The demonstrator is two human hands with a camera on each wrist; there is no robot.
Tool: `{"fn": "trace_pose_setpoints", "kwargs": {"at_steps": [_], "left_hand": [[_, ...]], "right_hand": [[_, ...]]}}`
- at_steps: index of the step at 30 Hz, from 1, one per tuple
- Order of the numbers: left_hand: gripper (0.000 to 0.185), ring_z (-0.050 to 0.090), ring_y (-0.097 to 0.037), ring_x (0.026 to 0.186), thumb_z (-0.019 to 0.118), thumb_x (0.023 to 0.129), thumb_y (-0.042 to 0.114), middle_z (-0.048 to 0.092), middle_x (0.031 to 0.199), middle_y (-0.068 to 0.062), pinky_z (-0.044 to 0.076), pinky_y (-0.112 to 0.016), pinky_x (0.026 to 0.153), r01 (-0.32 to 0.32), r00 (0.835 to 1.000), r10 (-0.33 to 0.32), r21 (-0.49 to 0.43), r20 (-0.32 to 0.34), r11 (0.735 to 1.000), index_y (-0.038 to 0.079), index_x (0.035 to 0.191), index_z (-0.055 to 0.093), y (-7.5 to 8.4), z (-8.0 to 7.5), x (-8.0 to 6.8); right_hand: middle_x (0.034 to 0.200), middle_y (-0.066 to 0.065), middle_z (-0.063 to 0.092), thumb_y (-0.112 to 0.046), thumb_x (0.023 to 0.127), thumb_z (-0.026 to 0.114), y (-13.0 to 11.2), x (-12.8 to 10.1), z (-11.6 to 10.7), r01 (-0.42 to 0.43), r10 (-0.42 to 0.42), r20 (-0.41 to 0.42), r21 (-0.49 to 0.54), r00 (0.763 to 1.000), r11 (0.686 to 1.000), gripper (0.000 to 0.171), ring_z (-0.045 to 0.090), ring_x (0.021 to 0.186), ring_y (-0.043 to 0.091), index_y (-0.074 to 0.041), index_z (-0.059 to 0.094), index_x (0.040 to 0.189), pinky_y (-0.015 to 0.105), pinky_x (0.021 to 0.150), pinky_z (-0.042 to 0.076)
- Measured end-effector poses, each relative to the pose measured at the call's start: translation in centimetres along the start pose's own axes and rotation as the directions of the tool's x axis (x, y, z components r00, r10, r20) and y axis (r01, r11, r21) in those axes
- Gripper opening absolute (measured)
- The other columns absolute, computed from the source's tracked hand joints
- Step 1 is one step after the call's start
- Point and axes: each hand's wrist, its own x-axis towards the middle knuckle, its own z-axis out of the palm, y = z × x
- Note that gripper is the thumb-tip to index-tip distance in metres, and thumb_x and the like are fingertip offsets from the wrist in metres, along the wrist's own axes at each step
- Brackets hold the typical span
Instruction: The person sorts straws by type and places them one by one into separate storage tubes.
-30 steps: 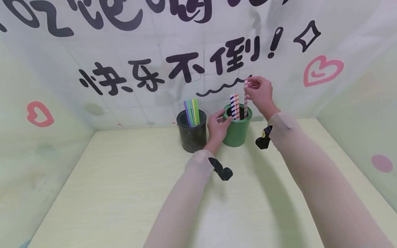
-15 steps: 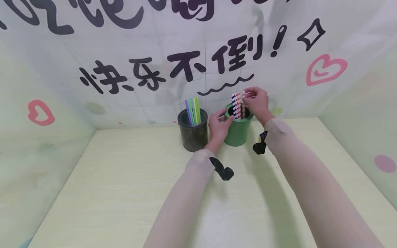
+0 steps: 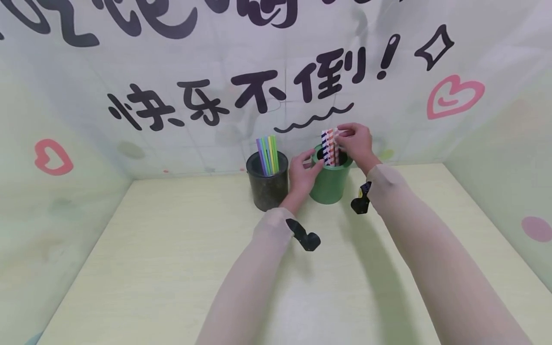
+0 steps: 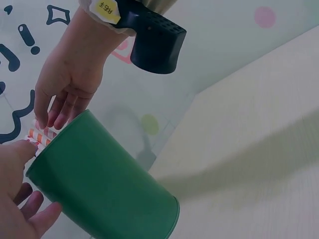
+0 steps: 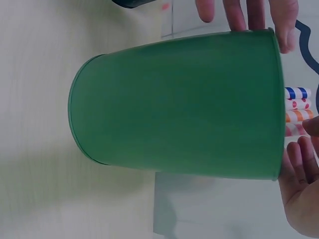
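Nearest, two forearms in sheer sleeves run up from the bottom edge over the pale wood table [image 3: 172,268], each w/ a black wrist camera strapped on.

Left hand [image 3: 303,173] sits btwn the two cups, fingers loosely curved & touching the left side of the green cup [image 3: 330,181] near its rim. In the left wrist view the thumb tip meets the rim by the straw ends; whether the fingers really clasp the wall or just rest on it can't be told.

Right hand [image 3: 355,143] is above the green cup's rim on the far-right side, fingertips drawn together in a narrow pinch at the tops of the striped straws [image 3: 329,146], which stand upright inside the cup. The pinched one looks pink/white, but the fingers cover most of it, so which straw exactly is hard to make out. Right wrist view shows blue, red-dotted, orange & pink ends poking past the rim.

Green cup stands upright on the table near the back wall, just beside the black cup [image 3: 267,184] to its left; hand is btwn them, so touching or not is unclear. Black cup holds plain coloured straws [image 3: 267,160]: purple, green, yellow.

Behind, the wall banner [image 3: 276,91] w/ black characters & pink hearts; its top row is cut off by the frame.
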Motion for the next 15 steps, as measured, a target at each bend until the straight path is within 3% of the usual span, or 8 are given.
{"fn": "trace_pose_setpoints", "kwargs": {"at_steps": [5,9,15], "left_hand": [[0.041,0.054,-0.029,0.108,0.063,0.087,0.022,0.051,0.127,-0.011,0.048,-0.031,0.088,-0.035,0.997,0.034,0.023,0.072,0.999,0.007,0.125,0.056,0.3,-1.3,-0.1],[0.042,0.055,-0.025,0.107,0.063,0.088,0.025,0.052,0.127,-0.009,0.051,-0.029,0.084,-0.032,0.991,0.027,0.031,0.134,0.999,0.009,0.126,0.055,1.3,-2.8,-0.7],[0.039,0.057,-0.023,0.101,0.055,0.092,0.024,0.054,0.125,-0.01,0.054,-0.032,0.076,-0.11,0.974,0.115,-0.036,0.197,0.993,0.007,0.128,0.053,3.2,-7.7,-2.1]], "right_hand": [[0.102,0.01,0.054,-0.006,0.087,0.058,-0.7,-0.4,-1.1,0.013,-0.012,0.045,-0.025,0.999,1.0,0.036,0.052,0.087,0.015,-0.002,0.056,0.123,0.032,0.075,0.055],[0.104,0.011,0.053,-0.01,0.09,0.054,-0.7,-0.8,-2.6,0.024,-0.021,0.081,-0.032,0.997,0.999,0.036,0.052,0.093,0.018,0.001,0.053,0.124,0.03,0.073,0.055],[0.116,0.018,0.05,-0.016,0.093,0.051,0.0,-1.1,-5.3,0.019,-0.004,0.156,-0.095,0.988,0.995,0.039,0.049,0.107,0.029,0.003,0.049,0.127,0.028,0.073,0.055]]}}
